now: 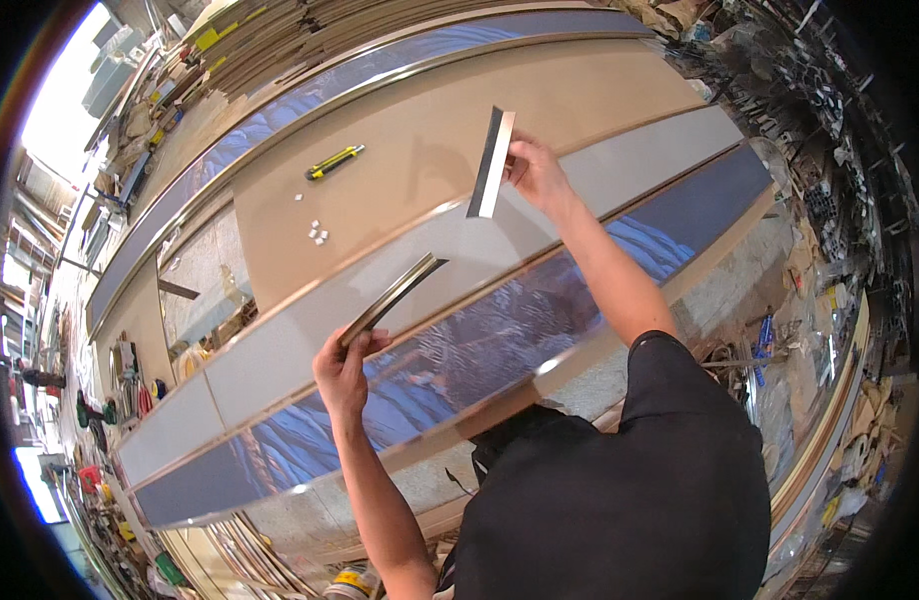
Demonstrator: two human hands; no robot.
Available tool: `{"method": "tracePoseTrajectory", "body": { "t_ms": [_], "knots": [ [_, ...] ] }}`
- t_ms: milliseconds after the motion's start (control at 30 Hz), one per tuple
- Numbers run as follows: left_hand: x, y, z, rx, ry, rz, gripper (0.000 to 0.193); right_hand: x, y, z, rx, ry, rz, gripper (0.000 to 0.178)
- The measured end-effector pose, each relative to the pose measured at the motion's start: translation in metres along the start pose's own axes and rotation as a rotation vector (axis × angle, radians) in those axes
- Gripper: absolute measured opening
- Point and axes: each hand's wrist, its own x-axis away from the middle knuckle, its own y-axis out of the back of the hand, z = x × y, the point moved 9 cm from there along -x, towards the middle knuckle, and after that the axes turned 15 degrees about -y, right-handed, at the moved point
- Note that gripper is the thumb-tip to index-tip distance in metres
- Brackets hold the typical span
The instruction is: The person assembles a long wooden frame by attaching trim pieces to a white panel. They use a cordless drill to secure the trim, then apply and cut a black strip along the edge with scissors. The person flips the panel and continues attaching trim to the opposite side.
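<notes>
My left hand (344, 372) is closed on one end of a short metal trim strip (396, 296), gold-toned with a dark edge, which slants up and to the right over a long grey panel (310, 325). Higher up and to the right, my right hand (538, 172) grips a second short trim strip (492, 168), pale and shiny on one side and black on the other. That piece is held nearly upright above the brown board (400, 200). The two strips are apart. Below both hands lies a long blue printed panel (510, 335).
On the brown board rest a yellow and black utility knife (335, 163) and several small white pieces (318, 234). Another framed blue panel (280, 122) runs along the far side. Stacked boards (300, 40) stand behind it. Dark metal profiles (830, 190) crowd the right.
</notes>
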Motion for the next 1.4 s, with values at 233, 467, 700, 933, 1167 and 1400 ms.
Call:
{"method": "tracePoseTrajectory", "body": {
  "t_ms": [233,467,700,933,1167,1400],
  "knots": [
    [0.192,-0.073,-0.081,-0.473,-0.277,-0.16,0.026,0.113,0.021,-0.048,-0.135,-0.29,0.223,0.028],
    [0.422,-0.144,-0.046,-0.388,0.267,-0.614,0.03,0.207,0.039,-0.08,-0.254,-0.665,0.333,0.021],
    [0.35,-0.307,-0.04,-0.271,0.052,-0.706,0.019,0.229,0.096,-0.034,-0.279,-0.806,0.515,0.029],
    [0.257,-0.502,0.024,0.445,0.271,-0.812,0.028,0.248,0.2,0.057,-0.112,-0.787,0.528,0.021],
    [0.226,-0.644,0.004,0.339,0.402,-0.715,0.018,0.262,0.296,0.134,0.049,-0.557,0.583,0.028],
    [0.267,-0.723,-0.02,-0.033,0.384,-0.787,0.015,0.285,0.393,0.245,0.383,-0.266,0.637,0.037]
  ]
}}
